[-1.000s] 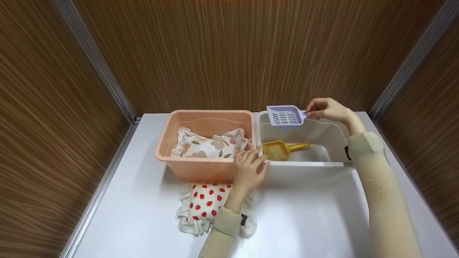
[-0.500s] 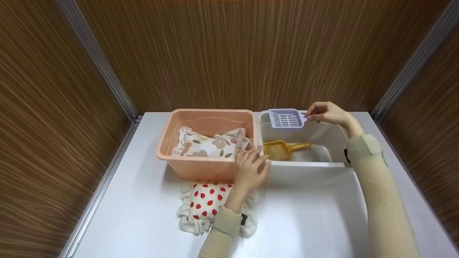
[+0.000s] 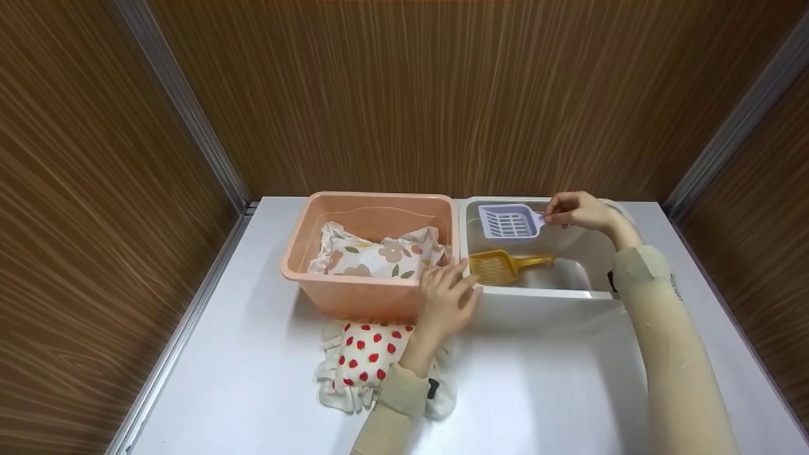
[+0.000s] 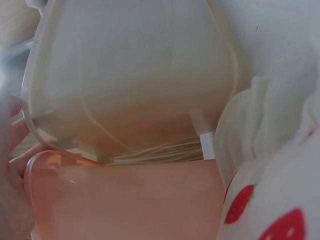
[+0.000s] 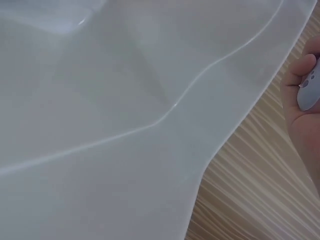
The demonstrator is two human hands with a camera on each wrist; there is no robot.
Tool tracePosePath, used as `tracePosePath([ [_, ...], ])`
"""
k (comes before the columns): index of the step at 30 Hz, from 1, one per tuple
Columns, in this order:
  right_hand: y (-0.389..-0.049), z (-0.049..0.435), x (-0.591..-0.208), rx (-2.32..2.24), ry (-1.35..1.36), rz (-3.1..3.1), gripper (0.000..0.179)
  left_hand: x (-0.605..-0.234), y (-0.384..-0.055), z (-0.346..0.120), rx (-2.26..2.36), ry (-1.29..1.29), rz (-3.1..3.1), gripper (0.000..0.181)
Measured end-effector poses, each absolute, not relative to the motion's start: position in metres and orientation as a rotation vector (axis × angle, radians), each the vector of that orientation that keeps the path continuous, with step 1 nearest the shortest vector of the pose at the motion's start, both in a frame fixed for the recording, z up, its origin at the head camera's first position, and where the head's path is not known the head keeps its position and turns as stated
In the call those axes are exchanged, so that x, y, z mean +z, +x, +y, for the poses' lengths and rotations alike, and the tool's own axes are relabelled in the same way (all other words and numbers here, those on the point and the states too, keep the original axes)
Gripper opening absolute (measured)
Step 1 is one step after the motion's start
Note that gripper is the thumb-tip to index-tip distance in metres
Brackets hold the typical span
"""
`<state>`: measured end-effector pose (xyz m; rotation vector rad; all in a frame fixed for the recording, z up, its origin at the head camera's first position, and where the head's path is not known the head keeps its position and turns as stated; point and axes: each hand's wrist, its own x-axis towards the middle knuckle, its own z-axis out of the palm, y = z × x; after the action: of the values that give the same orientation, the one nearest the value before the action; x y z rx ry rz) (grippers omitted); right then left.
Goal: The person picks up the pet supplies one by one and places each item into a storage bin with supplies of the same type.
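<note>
My right hand pinches the handle of a lilac slotted litter scoop, held level over the back part of a white bin. The grey-looking handle end shows in the hand in the right wrist view. Inside the white bin lies a yellow litter scoop, its handle pointing right. My left hand rests with spread fingers where the rims of the white bin and a peach bin meet. In the left wrist view its fingers reach over both rims.
A floral ruffled cushion lies in the peach bin. In front of that bin, a strawberry-print cushion with white ruffles lies on the white table, partly under my left forearm. Wood-grain panels enclose the back and sides.
My right hand has come down with the lilac scoop, from above the white bin's back rim to over its opening. The left hand keeps its place on the rims.
</note>
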<state>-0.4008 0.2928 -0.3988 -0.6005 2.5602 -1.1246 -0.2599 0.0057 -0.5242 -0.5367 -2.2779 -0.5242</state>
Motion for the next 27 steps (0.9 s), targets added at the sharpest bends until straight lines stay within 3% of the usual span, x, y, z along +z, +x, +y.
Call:
tracePosePath([
  [16,-0.426,0.311,-0.431,-1.011,-0.573,2.578,0.014,-0.521,-0.257,0.008,-0.52,-0.538,-2.274,0.021],
  [27,-0.401,0.292,-0.411,-0.994,-0.616,2.532,0.019,-0.522,-0.259,0.008,-0.51,-0.547,-2.246,0.021],
])
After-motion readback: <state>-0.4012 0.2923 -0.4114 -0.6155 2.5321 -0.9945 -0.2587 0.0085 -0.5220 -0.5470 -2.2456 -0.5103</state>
